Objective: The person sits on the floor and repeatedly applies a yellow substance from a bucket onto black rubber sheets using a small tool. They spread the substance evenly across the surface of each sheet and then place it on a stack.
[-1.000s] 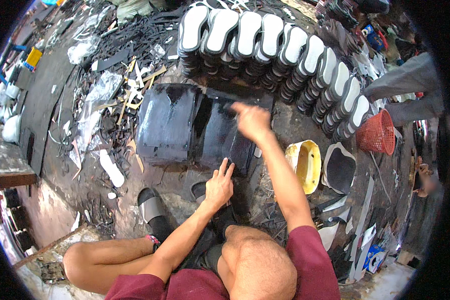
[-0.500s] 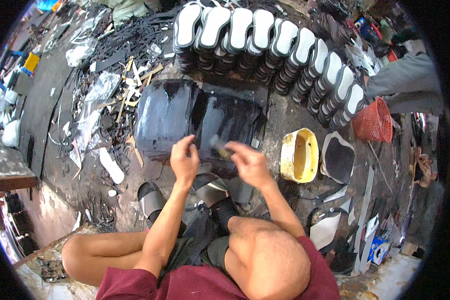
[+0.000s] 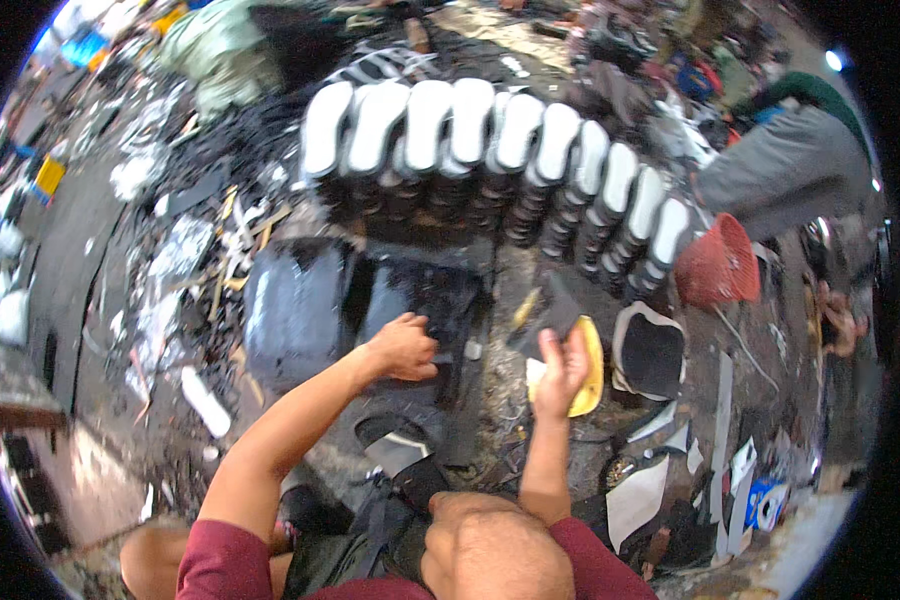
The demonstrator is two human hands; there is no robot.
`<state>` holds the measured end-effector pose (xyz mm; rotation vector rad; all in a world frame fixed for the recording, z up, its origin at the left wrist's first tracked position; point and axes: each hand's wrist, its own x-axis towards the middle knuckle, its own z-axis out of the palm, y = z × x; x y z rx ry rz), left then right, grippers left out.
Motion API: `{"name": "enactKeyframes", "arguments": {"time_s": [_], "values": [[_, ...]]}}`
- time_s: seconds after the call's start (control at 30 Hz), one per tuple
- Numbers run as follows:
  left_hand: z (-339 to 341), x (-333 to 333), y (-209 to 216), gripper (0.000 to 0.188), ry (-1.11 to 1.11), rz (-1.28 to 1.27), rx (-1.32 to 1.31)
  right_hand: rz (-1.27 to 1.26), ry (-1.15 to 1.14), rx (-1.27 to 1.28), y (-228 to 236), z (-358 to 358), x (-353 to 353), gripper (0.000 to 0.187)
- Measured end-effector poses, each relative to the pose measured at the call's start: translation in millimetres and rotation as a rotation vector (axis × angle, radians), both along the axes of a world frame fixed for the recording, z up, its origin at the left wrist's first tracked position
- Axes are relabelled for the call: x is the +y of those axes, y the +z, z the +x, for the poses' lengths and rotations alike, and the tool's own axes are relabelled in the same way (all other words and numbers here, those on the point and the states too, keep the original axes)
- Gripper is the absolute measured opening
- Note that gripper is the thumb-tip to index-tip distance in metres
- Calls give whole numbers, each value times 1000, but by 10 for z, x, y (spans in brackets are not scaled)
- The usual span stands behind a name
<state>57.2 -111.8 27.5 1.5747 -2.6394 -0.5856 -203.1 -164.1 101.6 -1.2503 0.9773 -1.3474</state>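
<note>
Fingers of right hand [image 3: 562, 365] clamped on dark sheet piece [image 3: 550, 312] (above yellow container [image 3: 592, 372]); left hand [image 3: 404, 347] flat, fingers together, on black slab [image 3: 425, 300].

A long row of stacked white-topped soles [image 3: 490, 140] walls off the far side, and a yellow tub [image 3: 588, 370] and red basket [image 3: 720, 265] crowd the right. Between the dark slab [image 3: 300, 310] and the tub, a narrow strip of floor [image 3: 495, 370] lies open; scrap litter [image 3: 185, 260] clogs the left.

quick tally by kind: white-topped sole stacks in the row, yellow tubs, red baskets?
White-topped sole stacks: 11 visible in the curved row
Yellow tub: 1, partly behind the right hand, which holds a dark piece
Red basket: 1
Total: 13
</note>
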Motion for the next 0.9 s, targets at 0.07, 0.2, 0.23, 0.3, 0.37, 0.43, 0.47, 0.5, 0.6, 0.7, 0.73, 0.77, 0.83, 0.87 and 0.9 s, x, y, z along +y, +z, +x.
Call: {"name": "enactKeyframes", "arguments": {"time_s": [0.07, 0.2, 0.23, 0.3, 0.37, 0.43, 0.47, 0.5, 0.6, 0.7, 0.73, 0.77, 0.83, 0.87, 0.9], "values": [[307, 28, -195, 32, 178, 126, 102, 10, -9, -52, 97, 304, 47, 25], [211, 57, -320, 32, 470, 171, 289, -27, 35, -62, 111, 296, 12, 28], [32, 53, -191, 33, 504, 114, 196, -27, 19, -51, 102, 252, 7, 26], [-295, 108, 3, 38, 560, 22, 71, -25, 6, -45, 87, 235, 16, 24], [-514, 171, 67, 42, 530, -97, -14, -19, 8, -48, 87, 247, 28, 23], [-589, 224, -15, 45, 539, -171, -70, -17, 5, -55, 130, 255, 42, 22], [-543, 244, -114, 48, 563, -163, -93, 6, 13, -64, 125, 281, 52, 23], [-519, 218, -180, 57, 621, -81, -102, -11, -1, -55, 108, 264, 56, 24], [-709, 135, 121, 68, 676, 3, -82, -8, -38, -29, 43, 124, 52, 27], [-788, 248, -26, 66, 603, -48, -281, -3, -36, -71, 78, 299, 74, 28], [-810, 222, 9, 61, 655, 27, -260, -12, -53, -73, 78, 295, 66, 28], [-762, 203, 9, 54, 713, -18, -214, -15, -51, -43, 76, 279, 53, 28], [-597, 140, -15, 38, 845, 39, -30, -30, -54, -48, 106, 250, 32, 27], [-513, 88, -3, 30, 898, 152, -74, -38, -53, -51, 111, 237, 29, 27], [-349, 50, -10, 29, 918, 192, -31, -20, -47, -50, 101, 220, 18, 27]]}}
